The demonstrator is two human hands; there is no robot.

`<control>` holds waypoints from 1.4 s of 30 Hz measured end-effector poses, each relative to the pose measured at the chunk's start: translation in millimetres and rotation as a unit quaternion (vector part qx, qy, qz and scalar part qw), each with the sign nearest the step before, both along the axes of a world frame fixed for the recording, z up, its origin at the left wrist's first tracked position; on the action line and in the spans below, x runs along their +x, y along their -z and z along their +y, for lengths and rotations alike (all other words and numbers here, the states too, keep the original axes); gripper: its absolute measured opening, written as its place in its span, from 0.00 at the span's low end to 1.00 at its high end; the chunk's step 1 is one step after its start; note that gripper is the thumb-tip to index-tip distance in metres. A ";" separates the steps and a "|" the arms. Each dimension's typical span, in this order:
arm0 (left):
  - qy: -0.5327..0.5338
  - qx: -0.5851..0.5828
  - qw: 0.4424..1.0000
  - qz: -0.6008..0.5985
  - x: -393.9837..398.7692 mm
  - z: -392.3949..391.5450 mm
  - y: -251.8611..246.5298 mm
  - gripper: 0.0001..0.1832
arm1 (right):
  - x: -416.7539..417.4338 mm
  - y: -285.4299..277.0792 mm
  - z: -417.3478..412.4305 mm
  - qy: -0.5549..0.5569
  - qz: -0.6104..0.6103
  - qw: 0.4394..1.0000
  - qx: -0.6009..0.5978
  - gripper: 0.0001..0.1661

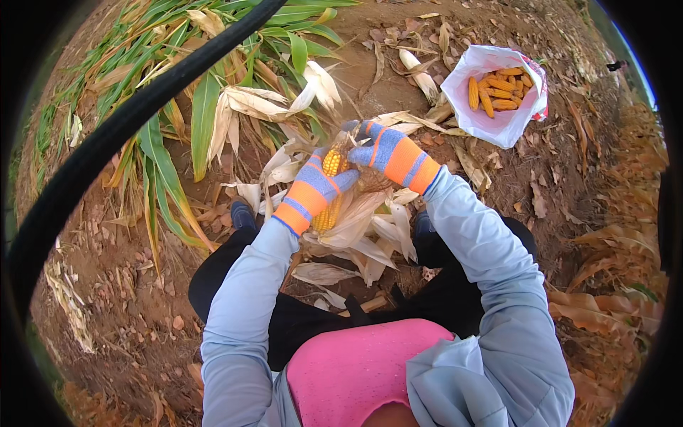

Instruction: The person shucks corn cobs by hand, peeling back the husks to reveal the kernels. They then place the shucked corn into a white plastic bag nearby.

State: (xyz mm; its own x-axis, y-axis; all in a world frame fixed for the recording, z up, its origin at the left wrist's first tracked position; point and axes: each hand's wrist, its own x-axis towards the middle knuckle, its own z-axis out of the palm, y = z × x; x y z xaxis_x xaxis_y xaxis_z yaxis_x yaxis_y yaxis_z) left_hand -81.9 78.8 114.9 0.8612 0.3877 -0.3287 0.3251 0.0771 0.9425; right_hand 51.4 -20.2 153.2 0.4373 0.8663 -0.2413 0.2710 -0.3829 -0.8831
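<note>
My left hand [318,184], in a grey and orange knit glove, is wrapped around an ear of yellow corn [326,218]. The bare kernels show above and below my thumb. At the ear's upper end, the gloved fingers of my right hand [381,149] pinch the dry husk and silk [347,140]. Pale husk leaves [355,221] hang peeled back along the ear's right side, over loose husks between my feet. My right fingertips are partly hidden by the silk.
A white sack [469,125] holding several husked corn ears [500,92] stands at the upper right. Cut corn stalks with green leaves [205,120] lie in a heap at the upper left. Dry husks [419,74] and fallen leaves litter the brown soil [368,18]. A dark strap crosses the left side.
</note>
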 end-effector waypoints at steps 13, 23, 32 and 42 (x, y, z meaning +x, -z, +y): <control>-0.032 -0.117 0.976 -0.183 1.4 -8.3 24.4 0.40 | -6.9 10.0 1.4 0.133 0.273 0.951 0.057 0.14; -0.164 -0.065 0.953 -0.246 -5.9 48.0 22.4 0.17 | 10.0 15.6 -21.3 -0.216 -0.180 0.960 0.017 0.15; -0.350 -0.149 0.891 -0.245 -20.9 103.5 13.3 0.15 | -16.7 23.9 -39.9 -0.296 -0.054 0.919 -0.254 0.22; -0.303 -0.142 0.916 -0.221 -0.1 72.7 23.9 0.14 | -39.3 33.5 -1.8 -0.144 -0.207 0.966 -0.060 0.28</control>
State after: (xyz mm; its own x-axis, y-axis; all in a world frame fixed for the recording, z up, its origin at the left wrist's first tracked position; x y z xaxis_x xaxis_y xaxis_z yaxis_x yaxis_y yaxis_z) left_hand -82.0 151.5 91.1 0.5898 0.7911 -0.1623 -0.2664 0.3804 0.8856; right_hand 12.1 -22.0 119.7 0.2637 0.9429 -0.2034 0.7013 -0.3322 -0.6308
